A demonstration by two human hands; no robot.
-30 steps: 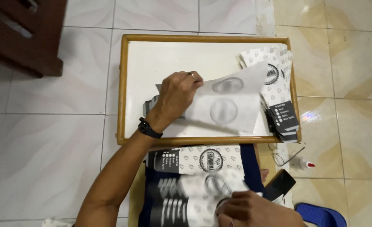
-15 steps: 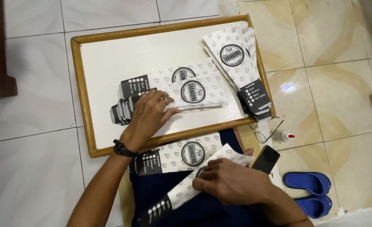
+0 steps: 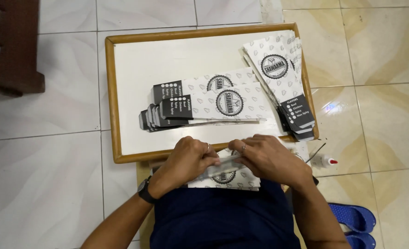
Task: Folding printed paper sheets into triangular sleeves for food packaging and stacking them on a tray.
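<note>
Both of my hands meet over a flat white paper sleeve with a round black emblem (image 3: 227, 177), lying on my lap at the near edge of a wood-framed white board (image 3: 135, 69). My left hand (image 3: 186, 159) and my right hand (image 3: 264, 154) pinch the sleeve's upper edge between the fingers. On the board, a stack of the same sleeves (image 3: 204, 103) lies sideways, black ends to the left. A second stack (image 3: 283, 78) fans out at the board's right edge, black ends toward me.
A small white glue bottle with a red cap (image 3: 323, 161) lies on the tiled floor right of the board. Blue slippers (image 3: 354, 221) sit at the lower right. A dark wooden piece of furniture (image 3: 8, 46) stands at the upper left.
My left hand left the stack on the board and came down to my lap. It now joins my right hand on one sleeve. The view has shifted.
</note>
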